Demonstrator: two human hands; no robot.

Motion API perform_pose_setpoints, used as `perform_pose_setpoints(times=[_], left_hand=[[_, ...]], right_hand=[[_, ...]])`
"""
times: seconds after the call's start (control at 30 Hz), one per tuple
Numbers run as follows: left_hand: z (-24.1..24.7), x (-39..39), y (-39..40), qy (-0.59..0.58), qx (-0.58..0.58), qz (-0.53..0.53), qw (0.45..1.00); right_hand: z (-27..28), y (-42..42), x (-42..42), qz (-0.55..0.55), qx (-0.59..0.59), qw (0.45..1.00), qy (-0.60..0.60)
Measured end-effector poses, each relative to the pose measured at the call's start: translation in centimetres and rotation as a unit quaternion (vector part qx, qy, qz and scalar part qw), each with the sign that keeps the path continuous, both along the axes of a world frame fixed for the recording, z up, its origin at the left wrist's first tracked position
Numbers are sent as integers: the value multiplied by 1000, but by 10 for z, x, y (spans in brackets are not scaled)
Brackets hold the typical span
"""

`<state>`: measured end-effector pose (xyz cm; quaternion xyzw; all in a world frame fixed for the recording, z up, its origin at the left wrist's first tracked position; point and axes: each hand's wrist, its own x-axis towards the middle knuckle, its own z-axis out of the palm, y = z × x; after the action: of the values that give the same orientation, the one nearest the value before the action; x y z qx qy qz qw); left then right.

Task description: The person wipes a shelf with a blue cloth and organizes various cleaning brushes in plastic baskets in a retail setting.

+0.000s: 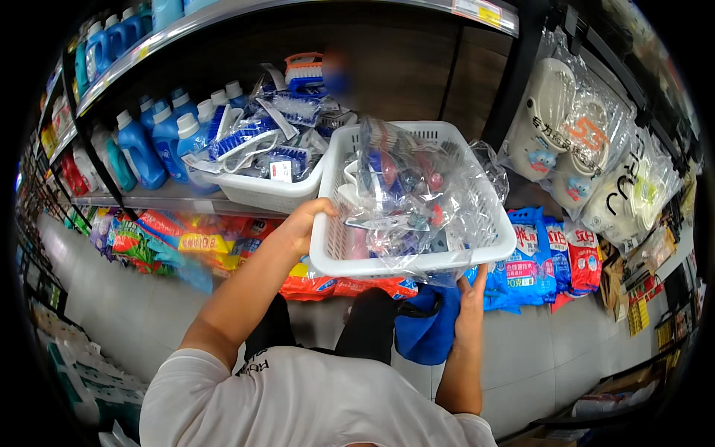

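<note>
A white plastic basket (pixel 321 237) filled with goods in clear wrappers is held at the shelf's front, slightly tilted. My left hand (pixel 314 219) grips its left front corner. From below, near the front right corner, my right hand (pixel 472 288) supports it; part of those fingers is hidden under the basket. A blue cloth (pixel 427 329) hangs beside my right hand; what holds it cannot be told. To the left, a second white basket (pixel 268 193) holds blue-bristled scrubbing brushes (pixel 240 139) in clear wrappers. An orange and blue brush (pixel 304 72) lies on top of the pile.
Blue detergent bottles (pixel 139 151) stand on the shelf at left. Colourful detergent bags (pixel 190 232) line the floor below, with blue bags (pixel 522 262) at right. Bagged white clogs (pixel 550 117) hang at the right. A shelf edge (pixel 335 5) runs above.
</note>
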<state>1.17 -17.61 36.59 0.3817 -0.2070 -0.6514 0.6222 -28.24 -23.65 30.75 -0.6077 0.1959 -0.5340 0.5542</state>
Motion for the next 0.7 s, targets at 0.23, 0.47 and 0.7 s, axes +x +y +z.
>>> perform_pose_setpoints(times=[0.23,0.47,0.7], left_hand=[[10,13,-17,3,19,43,999],[-9,17,-42,95,-83,88,988],[-32,39,-66,32,-141,85,986]], right_hand=[[-18,1,31,6,45,999,17],[-30,-6,71,-45,65,996,-29],[-51,-24,114,-120,53,986,-105]])
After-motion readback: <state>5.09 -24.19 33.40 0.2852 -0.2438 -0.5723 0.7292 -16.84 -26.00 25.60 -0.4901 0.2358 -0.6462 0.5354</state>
